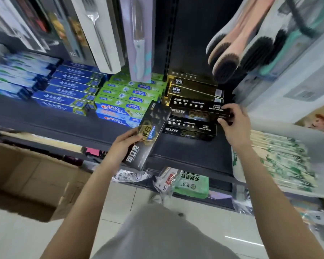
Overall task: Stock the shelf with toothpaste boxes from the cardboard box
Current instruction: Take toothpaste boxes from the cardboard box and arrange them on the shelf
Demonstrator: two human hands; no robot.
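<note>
Here, the left hand (121, 148) grips a black toothpaste box (148, 135), fingers curled round it. The right hand (232, 120) pinches another black box (198, 108) on the shelf (64, 120).

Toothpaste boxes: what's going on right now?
Left hand grips black box. Right hand sets another box on the black stack. Nothing blocking.

The dark shelf (64, 120) carries blue boxes (67, 90), green boxes (123, 94); black-and-gold toothpaste boxes (191, 128) rightmost.
</note>
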